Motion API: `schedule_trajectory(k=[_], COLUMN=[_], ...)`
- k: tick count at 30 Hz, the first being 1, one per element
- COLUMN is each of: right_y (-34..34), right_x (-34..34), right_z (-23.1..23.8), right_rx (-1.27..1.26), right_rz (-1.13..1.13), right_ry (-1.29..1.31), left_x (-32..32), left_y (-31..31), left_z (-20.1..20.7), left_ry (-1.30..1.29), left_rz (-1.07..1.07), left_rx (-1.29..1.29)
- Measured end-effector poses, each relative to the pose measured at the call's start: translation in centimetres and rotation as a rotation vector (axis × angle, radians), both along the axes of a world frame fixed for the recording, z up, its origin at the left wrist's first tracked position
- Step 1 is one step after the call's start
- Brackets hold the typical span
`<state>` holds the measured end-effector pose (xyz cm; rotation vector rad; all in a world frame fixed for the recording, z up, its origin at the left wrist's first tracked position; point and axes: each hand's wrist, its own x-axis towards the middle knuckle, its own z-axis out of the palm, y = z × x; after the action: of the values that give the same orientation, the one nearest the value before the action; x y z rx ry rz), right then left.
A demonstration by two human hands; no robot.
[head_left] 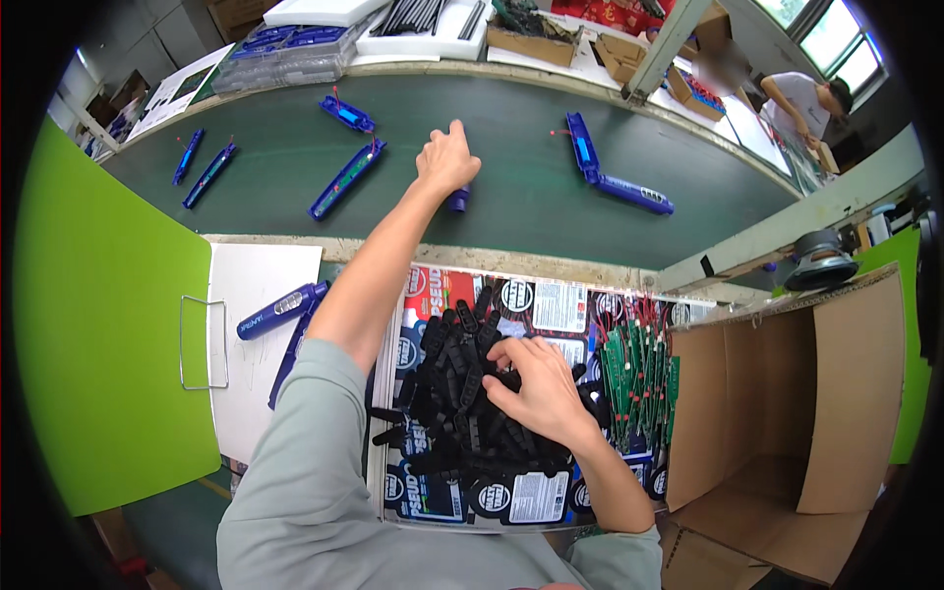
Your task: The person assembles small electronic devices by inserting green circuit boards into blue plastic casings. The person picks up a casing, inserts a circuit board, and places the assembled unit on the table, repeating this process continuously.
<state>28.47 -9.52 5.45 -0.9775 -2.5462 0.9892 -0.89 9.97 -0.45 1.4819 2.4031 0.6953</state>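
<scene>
My left hand point(448, 160) reaches over the green work surface, its fingers closed around a blue plastic casing point(458, 200). Most of that casing is hidden under the hand; one rounded end shows by the wrist. My right hand point(541, 391) is above a pile of small, long black plastic parts point(454, 393), thumb and fingers curved and apart, the fingertips close to the pile. On the surface left of my left hand lies an opened blue casing point(346, 180) with a green board inside. Another opened, hinged blue casing point(629, 193) is off to the right.
Two slim blue casings point(209, 175) lie far left. Green circuit boards with red wires point(634, 379) sit beside the black pile. Blue casings point(282, 312) rest on a white sheet near a green panel point(118, 324). An open cardboard box point(855, 393) stands right. Another person point(801, 103) works far right.
</scene>
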Motion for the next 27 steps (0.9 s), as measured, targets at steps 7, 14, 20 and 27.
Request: schedule_trajectory(k=[7,14,20,27], right_y=[-0.8,-0.7,-0.8,2.0], right_x=[-0.1,0.8,1.9,2.8], right_z=[-1.1,-1.5,1.9,3.7], right_rx=[-0.145,-0.235,-0.138,-0.23], right_rz=[-0.045,-0.181,-0.345,-0.1], right_ry=[0.073,0.282,0.395,0.499], left_x=[-0.1,5.7,7.6,8.9], left_y=[-5.9,-19.2,-24.1,-26.4], left_z=[1.2,6.4,6.3,7.6], left_ry=[-0.67,-1.569,-1.696,-1.75], left_rz=[-0.232,-0.344,-0.539,-0.731], left_rx=[0.151,0.205,0.185,-0.055])
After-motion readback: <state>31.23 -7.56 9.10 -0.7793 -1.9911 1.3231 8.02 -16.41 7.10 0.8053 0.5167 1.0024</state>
